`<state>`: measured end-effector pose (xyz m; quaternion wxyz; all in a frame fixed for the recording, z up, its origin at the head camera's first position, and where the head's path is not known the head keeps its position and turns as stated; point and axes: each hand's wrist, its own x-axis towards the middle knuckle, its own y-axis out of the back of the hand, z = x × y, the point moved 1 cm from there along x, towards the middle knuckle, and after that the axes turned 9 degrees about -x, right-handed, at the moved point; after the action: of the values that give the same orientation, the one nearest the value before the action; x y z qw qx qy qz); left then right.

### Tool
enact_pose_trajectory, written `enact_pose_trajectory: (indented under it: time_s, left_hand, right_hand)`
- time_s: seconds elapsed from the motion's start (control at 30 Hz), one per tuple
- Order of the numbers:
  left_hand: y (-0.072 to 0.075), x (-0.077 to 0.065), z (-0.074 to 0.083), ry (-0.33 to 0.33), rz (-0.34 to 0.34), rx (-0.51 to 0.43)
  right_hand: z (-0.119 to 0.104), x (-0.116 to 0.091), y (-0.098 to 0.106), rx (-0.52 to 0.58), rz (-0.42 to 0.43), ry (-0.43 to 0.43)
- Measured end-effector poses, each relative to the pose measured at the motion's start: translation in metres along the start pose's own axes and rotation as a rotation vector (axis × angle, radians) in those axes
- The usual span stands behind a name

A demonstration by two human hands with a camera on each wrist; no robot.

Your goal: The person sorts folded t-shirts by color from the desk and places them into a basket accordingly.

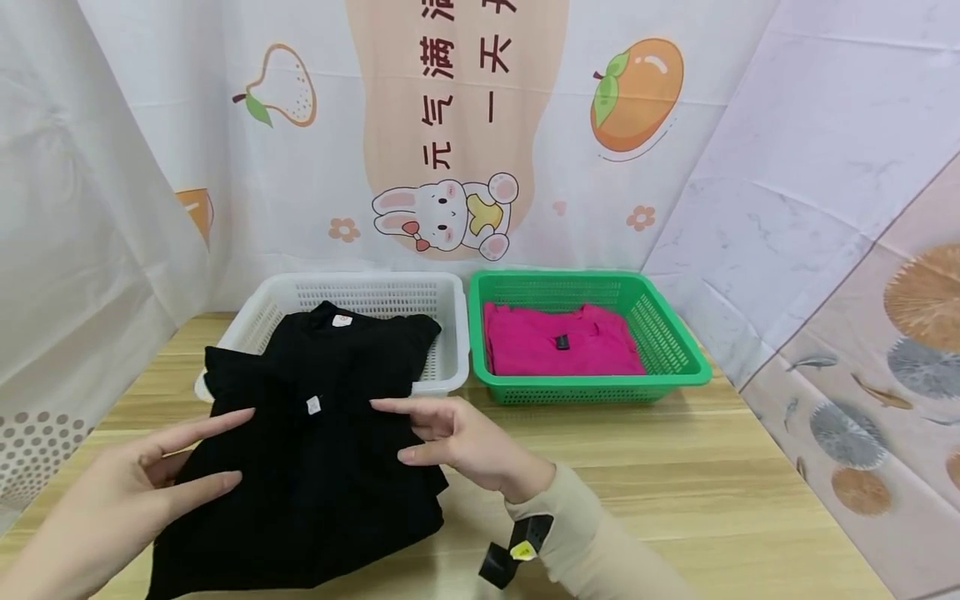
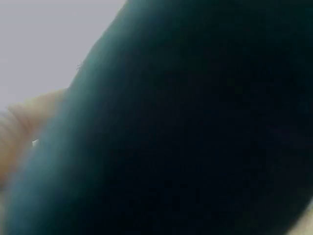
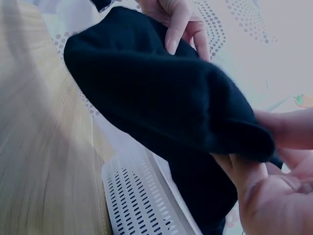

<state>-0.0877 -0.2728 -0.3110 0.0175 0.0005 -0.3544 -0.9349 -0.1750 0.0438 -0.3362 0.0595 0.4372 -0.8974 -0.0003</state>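
A folded black shirt (image 1: 307, 500) with a small white neck label hangs between my hands, its upper part overlapping the front of the white basket (image 1: 456, 317). My left hand (image 1: 138, 483) holds its left side, index finger and thumb lying over the cloth. On the other side my right hand (image 1: 468, 437) grips the edge; the right wrist view shows the thumb above the black cloth (image 3: 146, 93) and fingers beneath it. Dark cloth (image 2: 195, 122) fills most of the left wrist view. Another black garment (image 1: 345, 346) with a white label lies in the white basket.
To the right stands a green basket (image 1: 592, 381) with a folded pink shirt (image 1: 555, 354) inside. Both baskets sit at the back of the wooden table (image 1: 675, 483), against a printed curtain (image 1: 300, 192). A black wrist camera (image 1: 517, 550) is strapped to my right wrist.
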Motion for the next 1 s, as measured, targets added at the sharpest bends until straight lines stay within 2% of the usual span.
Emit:
enact_pose_trajectory:
  time_s: [0.1, 0.17, 0.27, 0.37, 0.6, 0.7, 0.83, 1.0]
  left_hand:
    - [-0.002, 0.001, 0.004, 0.034, 0.016, -0.039]
    - [-0.003, 0.002, 0.01, 0.052, 0.05, -0.068]
    - [-0.006, 0.005, 0.019, 0.035, 0.118, -0.115]
    - [-0.007, 0.009, 0.025, -0.005, 0.169, -0.124]
    - [-0.01, 0.02, 0.026, 0.016, 0.075, -0.242]
    - [-0.011, 0.024, 0.026, 0.005, 0.062, -0.272]
    - [-0.013, 0.027, 0.027, -0.014, 0.097, -0.282]
    - [-0.014, 0.034, 0.034, -0.027, 0.18, -0.292]
  right_hand:
    - [-0.001, 0.001, 0.005, 0.018, 0.057, -0.036]
    - [-0.002, 0.001, 0.009, 0.036, 0.112, -0.044]
    - [-0.003, 0.001, 0.015, 0.048, 0.177, -0.023]
    - [-0.003, 0.002, 0.02, 0.044, 0.204, -0.016]
    - [-0.006, 0.008, 0.023, -0.006, 0.206, -0.062]
    - [-0.005, 0.009, 0.023, -0.055, 0.228, -0.089]
    - [-0.006, 0.01, 0.024, -0.142, 0.279, -0.088]
    - [-0.009, 0.013, 0.032, -0.198, 0.321, -0.039]
